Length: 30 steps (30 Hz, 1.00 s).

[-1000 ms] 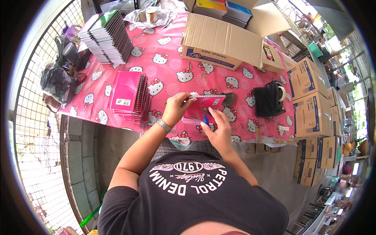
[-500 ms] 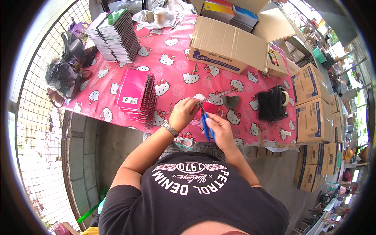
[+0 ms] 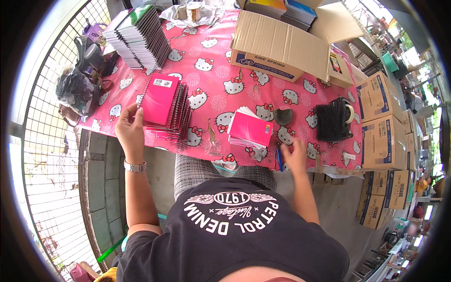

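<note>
At the left, my left hand (image 3: pixel 130 127) has its thumb and fingers closed on the lower left corner of a pink spiral notebook (image 3: pixel 162 96), which lies on top of a stack of like notebooks. My right hand (image 3: pixel 296 154) is over the table's front edge, slightly blurred, with its fingers curled around a blue-handled tool like pliers (image 3: pixel 279 160); the tool's jaws are hidden. Between my hands lies a pile of loose pink covers and white sheets (image 3: pixel 250 128). Beside it sits a dark, half-round object (image 3: pixel 283 116).
A tall stack of spiral notebooks (image 3: pixel 141 40) stands far left, near a black plastic bag (image 3: pixel 77 91). An opened cardboard box (image 3: pixel 277 44) is at the back. Black wire spirals (image 3: pixel 331 120) lie at the right with a tape roll (image 3: pixel 349 114). Cartons (image 3: pixel 383 143) stand beyond the right edge.
My hands have moved apart, the left to the notebook stack, the right rightward with the tool. A notebook with its label at the far end now tops the stack.
</note>
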Each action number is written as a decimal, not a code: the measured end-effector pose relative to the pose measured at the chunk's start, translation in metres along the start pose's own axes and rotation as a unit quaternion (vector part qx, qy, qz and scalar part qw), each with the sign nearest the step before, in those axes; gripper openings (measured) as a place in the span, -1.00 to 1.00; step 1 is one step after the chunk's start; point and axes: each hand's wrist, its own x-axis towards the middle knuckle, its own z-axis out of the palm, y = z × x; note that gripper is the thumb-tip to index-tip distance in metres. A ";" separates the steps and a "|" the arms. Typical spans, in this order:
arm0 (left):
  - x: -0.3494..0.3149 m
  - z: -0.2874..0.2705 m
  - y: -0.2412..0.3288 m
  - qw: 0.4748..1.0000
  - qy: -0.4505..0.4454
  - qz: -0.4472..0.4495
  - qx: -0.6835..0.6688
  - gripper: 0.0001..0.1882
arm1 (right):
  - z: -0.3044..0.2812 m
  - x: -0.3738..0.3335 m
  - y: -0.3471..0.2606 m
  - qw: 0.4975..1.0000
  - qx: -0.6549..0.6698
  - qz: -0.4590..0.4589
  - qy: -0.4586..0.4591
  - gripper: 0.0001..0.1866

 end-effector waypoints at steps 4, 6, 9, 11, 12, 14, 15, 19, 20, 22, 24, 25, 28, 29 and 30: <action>-0.001 0.006 -0.004 0.967 0.055 0.124 0.215 -0.74 | -0.035 0.075 0.059 0.965 -0.205 0.011 0.165 -0.60; -0.006 0.016 0.020 0.959 0.065 0.134 0.240 -0.74 | -0.041 0.094 0.074 0.936 -0.299 0.064 0.172 -0.58; -0.029 0.057 0.042 0.910 0.018 0.390 0.143 -0.73 | -0.044 0.108 0.091 0.924 -0.361 0.102 0.076 -0.58; -0.069 0.096 0.053 0.884 -0.189 0.416 0.100 -0.63 | -0.045 0.114 0.098 0.940 -0.331 0.081 0.031 -0.60; -0.085 0.117 0.050 0.835 -0.258 0.481 0.074 -0.64 | -0.047 0.117 0.097 0.940 -0.335 0.055 0.042 -0.67; -0.109 0.159 0.040 0.746 -0.331 0.567 0.108 -0.68 | -0.054 0.123 0.085 0.941 -0.334 0.048 0.002 -0.70; -0.115 0.175 0.032 0.717 -0.359 0.581 0.139 -0.73 | -0.059 0.125 0.082 0.941 -0.335 0.046 -0.017 -0.71; -0.116 0.198 0.015 0.659 -0.418 0.590 0.206 -0.73 | -0.069 0.120 0.107 0.964 -0.253 -0.015 0.086 -0.71; -0.115 0.199 0.014 0.654 -0.424 0.592 0.207 -0.72 | -0.072 0.119 0.109 0.972 -0.205 -0.016 0.116 -0.70; -0.106 0.202 0.014 0.638 -0.464 0.579 0.207 -0.71 | -0.076 0.117 0.087 0.974 -0.135 -0.049 0.172 -0.68; -0.095 0.205 0.019 0.634 -0.482 0.574 0.188 -0.75 | -0.077 0.109 0.040 0.990 -0.034 -0.036 0.132 -0.69; -0.090 0.206 0.023 0.638 -0.507 0.548 0.189 -0.77 | -0.075 0.101 0.019 0.993 0.015 -0.027 0.113 -0.69; -0.077 0.208 0.036 0.646 -0.555 0.491 0.185 -0.82 | -0.054 0.072 -0.025 0.961 0.258 0.061 -0.079 -0.70; -0.075 0.209 0.039 0.651 -0.555 0.486 0.177 -0.82 | -0.046 0.064 -0.031 0.949 0.289 0.052 -0.117 -0.70; -0.073 0.209 0.042 0.657 -0.555 0.481 0.170 -0.82 | -0.038 0.057 -0.038 0.940 0.320 0.043 -0.109 -0.71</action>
